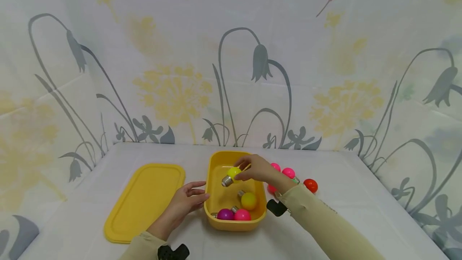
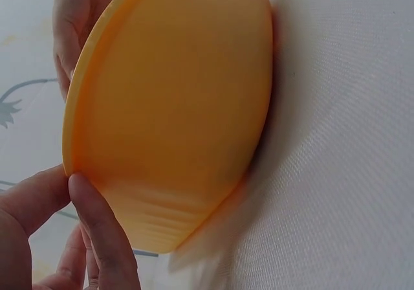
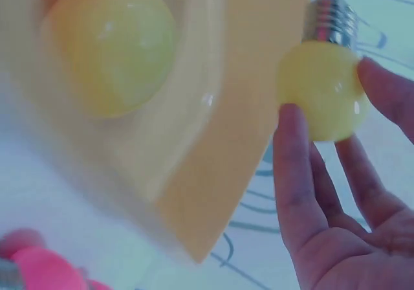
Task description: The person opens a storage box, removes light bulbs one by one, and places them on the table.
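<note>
Above the yellow plastic box (image 1: pixel 236 224), my right hand (image 1: pixel 254 167) pinches a yellow light bulb (image 1: pixel 234 172) by its round globe. In the right wrist view, the thumb and fingers hold that bulb (image 3: pixel 323 92), its silver screw base pointing up in the picture. At the box's left side, my left hand (image 1: pixel 185 200) has its fingertips on the rim, which the left wrist view shows between thumb and finger (image 2: pixel 103 228). Inside the box lie an orange-yellow bulb (image 1: pixel 249 201), a purple bulb (image 1: pixel 225 214) and a pink bulb (image 1: pixel 242 214).
A yellow lid (image 1: pixel 144 202) lies flat left of the box. To the right, partly behind my right forearm, are several pink bulbs (image 1: pixel 288 172) and a red bulb (image 1: pixel 311 185). A flower-printed curtain (image 1: pixel 231 71) hangs behind the white table (image 1: pixel 361 212).
</note>
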Action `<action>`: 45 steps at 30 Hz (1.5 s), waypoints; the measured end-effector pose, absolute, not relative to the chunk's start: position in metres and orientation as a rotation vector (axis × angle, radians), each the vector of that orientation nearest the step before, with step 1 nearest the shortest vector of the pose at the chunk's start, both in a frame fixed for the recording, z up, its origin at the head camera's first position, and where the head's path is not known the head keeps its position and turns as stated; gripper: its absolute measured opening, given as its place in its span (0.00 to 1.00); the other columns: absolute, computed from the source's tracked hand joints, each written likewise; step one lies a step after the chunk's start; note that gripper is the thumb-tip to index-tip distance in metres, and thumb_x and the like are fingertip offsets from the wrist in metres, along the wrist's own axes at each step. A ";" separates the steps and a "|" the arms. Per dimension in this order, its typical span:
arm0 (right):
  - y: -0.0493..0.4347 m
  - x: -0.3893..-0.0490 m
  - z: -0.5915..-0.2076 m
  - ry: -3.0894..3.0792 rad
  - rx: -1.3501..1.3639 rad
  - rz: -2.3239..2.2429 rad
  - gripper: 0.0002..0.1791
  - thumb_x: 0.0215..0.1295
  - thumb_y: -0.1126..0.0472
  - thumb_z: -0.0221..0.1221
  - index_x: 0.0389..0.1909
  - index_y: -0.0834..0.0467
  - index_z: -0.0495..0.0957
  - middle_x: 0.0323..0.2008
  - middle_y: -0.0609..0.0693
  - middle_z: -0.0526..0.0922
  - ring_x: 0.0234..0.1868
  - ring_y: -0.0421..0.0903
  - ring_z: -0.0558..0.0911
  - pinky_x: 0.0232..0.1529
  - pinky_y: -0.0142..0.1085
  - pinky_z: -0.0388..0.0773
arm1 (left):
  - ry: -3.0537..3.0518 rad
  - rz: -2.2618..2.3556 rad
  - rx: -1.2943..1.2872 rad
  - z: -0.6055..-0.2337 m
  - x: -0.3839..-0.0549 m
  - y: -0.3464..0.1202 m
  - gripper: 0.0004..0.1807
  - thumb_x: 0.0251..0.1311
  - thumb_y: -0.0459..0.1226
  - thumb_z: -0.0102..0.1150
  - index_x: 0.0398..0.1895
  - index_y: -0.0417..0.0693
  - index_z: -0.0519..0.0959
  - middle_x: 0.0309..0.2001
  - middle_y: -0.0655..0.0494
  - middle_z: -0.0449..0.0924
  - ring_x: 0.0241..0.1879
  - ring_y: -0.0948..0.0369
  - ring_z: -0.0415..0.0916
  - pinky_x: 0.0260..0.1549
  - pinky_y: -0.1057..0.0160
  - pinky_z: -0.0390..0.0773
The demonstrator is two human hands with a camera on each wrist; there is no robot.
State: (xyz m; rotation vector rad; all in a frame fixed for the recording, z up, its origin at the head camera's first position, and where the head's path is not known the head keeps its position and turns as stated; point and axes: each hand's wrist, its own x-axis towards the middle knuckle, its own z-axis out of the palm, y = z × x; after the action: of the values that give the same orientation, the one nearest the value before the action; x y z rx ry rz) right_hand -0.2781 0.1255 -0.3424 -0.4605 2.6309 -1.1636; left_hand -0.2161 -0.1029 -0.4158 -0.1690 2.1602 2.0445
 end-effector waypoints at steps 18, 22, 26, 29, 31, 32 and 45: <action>0.188 -0.258 -0.353 2.816 -0.210 -1.345 0.21 0.50 0.55 0.69 0.45 0.58 0.77 0.39 0.50 0.79 0.38 0.47 0.77 0.38 0.36 0.80 | 2.170 2.048 -0.193 -0.413 -0.214 -0.101 0.25 0.55 0.34 0.64 0.57 0.38 0.71 0.42 0.46 0.76 0.35 0.56 0.77 0.39 0.59 0.80; 0.202 -0.252 -0.358 2.840 -0.204 -1.378 0.21 0.50 0.57 0.69 0.43 0.60 0.77 0.38 0.51 0.79 0.38 0.47 0.78 0.38 0.37 0.80 | 2.171 2.048 -0.198 -0.413 -0.214 -0.101 0.25 0.55 0.34 0.64 0.57 0.38 0.71 0.41 0.46 0.76 0.35 0.56 0.77 0.39 0.59 0.80; 0.214 -0.245 -0.362 2.853 -0.177 -1.373 0.20 0.50 0.57 0.69 0.41 0.62 0.77 0.37 0.51 0.79 0.36 0.47 0.78 0.38 0.37 0.80 | 2.175 2.042 -0.203 -0.413 -0.214 -0.101 0.25 0.55 0.34 0.64 0.57 0.38 0.72 0.41 0.46 0.76 0.34 0.57 0.77 0.39 0.59 0.80; 0.221 -0.240 -0.365 2.855 -0.144 -1.360 0.19 0.49 0.57 0.70 0.40 0.61 0.77 0.37 0.50 0.79 0.36 0.46 0.78 0.37 0.36 0.80 | 2.176 2.047 -0.198 -0.413 -0.213 -0.101 0.25 0.55 0.34 0.64 0.56 0.37 0.72 0.41 0.46 0.76 0.34 0.57 0.77 0.38 0.60 0.80; 0.226 -0.236 -0.368 2.853 -0.139 -1.356 0.19 0.49 0.57 0.70 0.39 0.62 0.76 0.36 0.51 0.79 0.36 0.46 0.77 0.36 0.36 0.80 | 2.175 2.052 -0.193 -0.413 -0.213 -0.100 0.25 0.55 0.34 0.64 0.56 0.37 0.72 0.41 0.46 0.76 0.34 0.57 0.77 0.38 0.60 0.80; 0.228 -0.235 -0.370 2.857 -0.136 -1.350 0.19 0.49 0.57 0.70 0.39 0.62 0.76 0.36 0.51 0.79 0.36 0.46 0.78 0.36 0.36 0.80 | 2.175 2.055 -0.192 -0.413 -0.213 -0.101 0.25 0.55 0.34 0.64 0.56 0.37 0.72 0.41 0.46 0.76 0.34 0.57 0.77 0.38 0.60 0.80; 0.247 -0.219 -0.385 2.883 -0.066 -1.308 0.21 0.47 0.59 0.71 0.40 0.63 0.76 0.37 0.52 0.77 0.35 0.46 0.77 0.35 0.37 0.80 | 2.167 2.067 -0.191 -0.417 -0.215 -0.101 0.25 0.55 0.34 0.64 0.56 0.38 0.72 0.41 0.47 0.76 0.34 0.57 0.77 0.38 0.60 0.80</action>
State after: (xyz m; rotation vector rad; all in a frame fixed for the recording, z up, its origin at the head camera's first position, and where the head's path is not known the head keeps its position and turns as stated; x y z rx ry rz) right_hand -0.2195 0.2473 -0.3852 -0.0663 2.8830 -1.3075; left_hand -0.2147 -0.1010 -0.4167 -0.1905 2.1666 2.0668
